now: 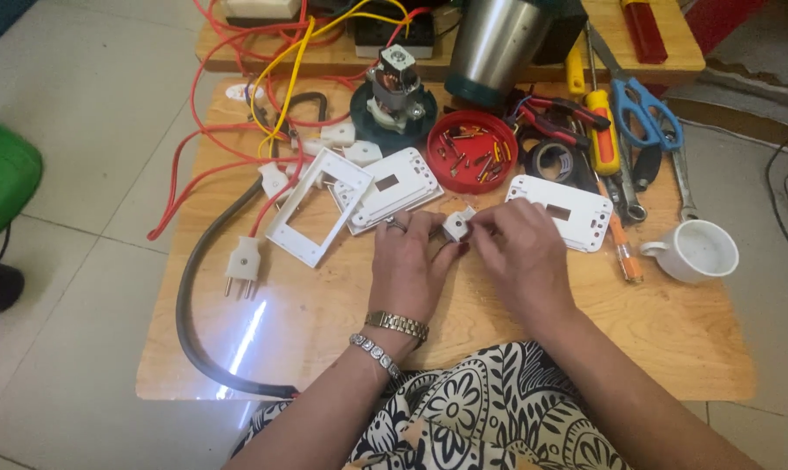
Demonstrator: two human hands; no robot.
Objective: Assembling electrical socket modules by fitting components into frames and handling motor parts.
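White plastic block [456,226] pinched between left hand [409,265] and right hand [517,248].

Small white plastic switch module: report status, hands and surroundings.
Left hand and right hand both pinching small white plastic switch module above wooden table. White rectangular plastic faceplate just right. Nothing blocking.

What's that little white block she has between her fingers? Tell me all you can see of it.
The white block is a small, roughly square piece that looks like moulded plastic, perhaps a switch or socket insert. It is lifted just above the wooden table, pinched between the left hand and the right hand, whose fingertips cover part of it. It sits slightly tilted, between two white cover plates, one to its left and one to its right. Finer details are too small to tell.
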